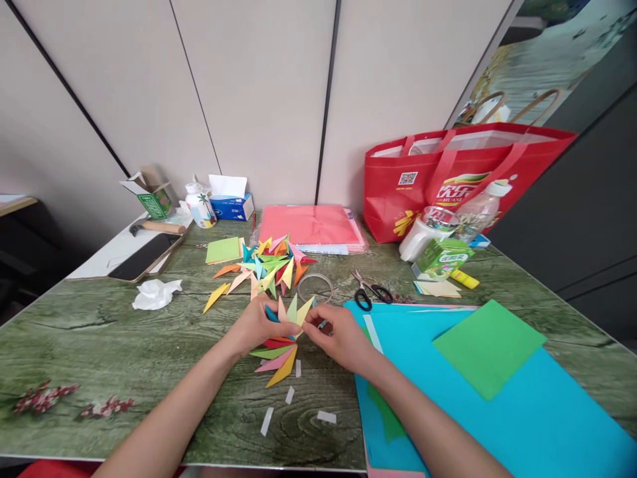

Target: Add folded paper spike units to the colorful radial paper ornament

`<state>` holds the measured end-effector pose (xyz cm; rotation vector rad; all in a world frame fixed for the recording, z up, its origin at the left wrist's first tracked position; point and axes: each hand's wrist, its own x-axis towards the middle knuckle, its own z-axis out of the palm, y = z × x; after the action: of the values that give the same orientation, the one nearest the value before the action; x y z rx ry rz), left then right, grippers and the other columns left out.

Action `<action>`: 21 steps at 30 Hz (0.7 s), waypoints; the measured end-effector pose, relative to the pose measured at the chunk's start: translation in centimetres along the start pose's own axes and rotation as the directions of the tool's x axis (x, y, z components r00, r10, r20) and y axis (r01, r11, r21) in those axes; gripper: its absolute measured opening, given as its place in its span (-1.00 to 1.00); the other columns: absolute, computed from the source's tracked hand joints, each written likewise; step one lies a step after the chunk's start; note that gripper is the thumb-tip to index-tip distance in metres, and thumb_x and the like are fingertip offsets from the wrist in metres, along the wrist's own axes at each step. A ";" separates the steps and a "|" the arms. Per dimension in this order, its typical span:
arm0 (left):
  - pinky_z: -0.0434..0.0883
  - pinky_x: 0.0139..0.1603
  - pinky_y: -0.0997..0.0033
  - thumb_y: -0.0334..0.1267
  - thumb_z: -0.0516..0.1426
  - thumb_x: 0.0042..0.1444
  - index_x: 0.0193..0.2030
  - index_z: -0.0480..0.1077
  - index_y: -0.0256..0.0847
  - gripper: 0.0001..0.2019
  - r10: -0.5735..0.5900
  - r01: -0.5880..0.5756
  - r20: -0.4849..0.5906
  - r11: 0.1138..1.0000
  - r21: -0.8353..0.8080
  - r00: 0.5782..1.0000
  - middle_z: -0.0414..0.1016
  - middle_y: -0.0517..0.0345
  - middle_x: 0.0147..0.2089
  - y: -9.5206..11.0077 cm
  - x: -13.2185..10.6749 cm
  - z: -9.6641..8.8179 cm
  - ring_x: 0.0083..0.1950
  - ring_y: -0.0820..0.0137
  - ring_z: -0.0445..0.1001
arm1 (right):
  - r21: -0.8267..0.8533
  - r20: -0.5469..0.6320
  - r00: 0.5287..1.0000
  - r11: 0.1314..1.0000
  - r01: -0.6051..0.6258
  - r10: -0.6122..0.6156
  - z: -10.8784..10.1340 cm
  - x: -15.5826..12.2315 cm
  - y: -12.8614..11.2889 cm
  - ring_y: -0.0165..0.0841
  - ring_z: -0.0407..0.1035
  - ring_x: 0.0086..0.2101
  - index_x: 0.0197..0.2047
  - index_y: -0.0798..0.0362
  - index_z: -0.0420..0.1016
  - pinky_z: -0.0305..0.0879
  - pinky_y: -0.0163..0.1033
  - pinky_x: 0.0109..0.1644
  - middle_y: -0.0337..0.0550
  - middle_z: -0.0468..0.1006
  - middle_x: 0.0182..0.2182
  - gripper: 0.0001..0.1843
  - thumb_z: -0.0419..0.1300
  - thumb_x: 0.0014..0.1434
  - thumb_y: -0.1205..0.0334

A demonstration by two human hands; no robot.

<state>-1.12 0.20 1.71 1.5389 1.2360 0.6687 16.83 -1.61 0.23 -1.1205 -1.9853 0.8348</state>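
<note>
My left hand (259, 328) is closed on a fan of folded paper pieces (283, 364), joined at their inner ends. Its pointed petals are yellow, pink, green, red, blue, peach and pale yellow. My right hand (341, 332) is closed in a pinch against the fan's right side, beside a pale yellow petal (304, 309). Bits of light blue paper (324, 324) show among the right fingers, which partly hide them. Just beyond both hands lies a pile of loose folded pieces (273, 264) in many colours. A roll of clear tape (315, 287) touches the pile's right edge.
Black-handled scissors (368, 292) lie beyond blue sheets (497, 425) topped by a green square (490, 348). White strips (267, 421) lie nearest me. A red bag (398, 192) stands back right; a phone (144, 256), hammer (158, 227) and crumpled tissue (156, 294) are left.
</note>
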 end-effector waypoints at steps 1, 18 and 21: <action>0.16 -0.55 0.51 -0.10 0.28 -0.30 -0.69 0.37 -0.33 -0.69 -0.006 0.006 -0.005 1.000 -0.009 1.000 0.34 0.18 -0.62 0.0 0.0 0.0 -0.56 0.52 0.21 | -0.003 0.012 1.000 1.000 -0.001 0.001 0.0 0.0 0.0 -0.45 0.27 -0.51 -0.49 0.07 0.34 0.17 -0.39 -0.48 -0.24 0.42 -0.52 -0.87 0.08 0.09 0.30; 0.36 -0.51 0.48 -0.28 0.30 -0.23 -0.60 0.46 -0.34 -0.84 0.298 -0.314 -0.113 0.931 -0.183 0.948 0.48 0.11 -0.55 0.6 -0.9 0.1 -0.52 0.45 0.40 | 0.221 -0.235 0.958 0.951 0.214 -0.161 0.0 -0.7 -1.4 -0.44 0.33 -0.42 -0.34 0.07 0.36 0.30 -0.39 -0.44 -0.18 0.40 -0.42 -0.92 0.17 0.08 0.26; 0.44 -0.35 0.42 -0.37 0.28 -0.17 -0.43 0.51 -0.30 -0.89 0.631 -0.629 -0.144 0.775 0.068 0.762 0.53 0.05 -0.42 1.8 -1.9 0.0 -0.39 0.39 0.48 | 0.108 -0.353 0.871 0.910 0.399 -0.341 -0.4 -1.2 -2.1 -0.39 0.36 -0.35 -0.28 0.06 0.38 0.34 -0.31 -0.34 -0.14 0.44 -0.38 -0.88 0.18 0.05 0.39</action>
<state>-1.03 -1.54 3.71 1.9631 0.8066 1.2415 16.71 -3.48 1.85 -0.6864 -1.7291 0.5642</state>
